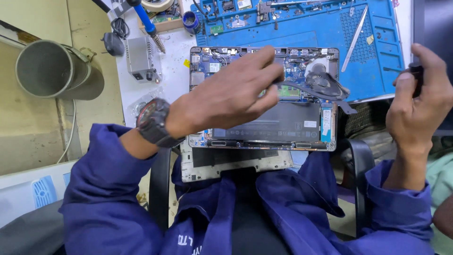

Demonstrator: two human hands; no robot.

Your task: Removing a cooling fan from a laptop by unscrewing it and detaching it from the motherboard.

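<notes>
While the far left is just a grey bucket lying on its side on the floor, the bench edge next to it has a small grey box with a blue-handled soldering iron resting over it, handle cut off at the top. Left hand with a dark watch reaches over the opened laptop, fingers pressed together pinching a thin dark strip that runs right to the fan; that fan part looks lifted and tilted, hanging past the laptop's right edge. The hand hides a good chunk of the board, so I can't see what's under it. Laptop sits bottom-side up, half on the bench, half over the lap: blue board up top, a big black battery below it, and a grey cover plate poking out underneath. Behind it there's a blue mat with small parts too tiny to make out, plus tweezers. Far right, the right hand is raised, curled around something small and dark; mostly hidden, can't tell what it is.
</notes>
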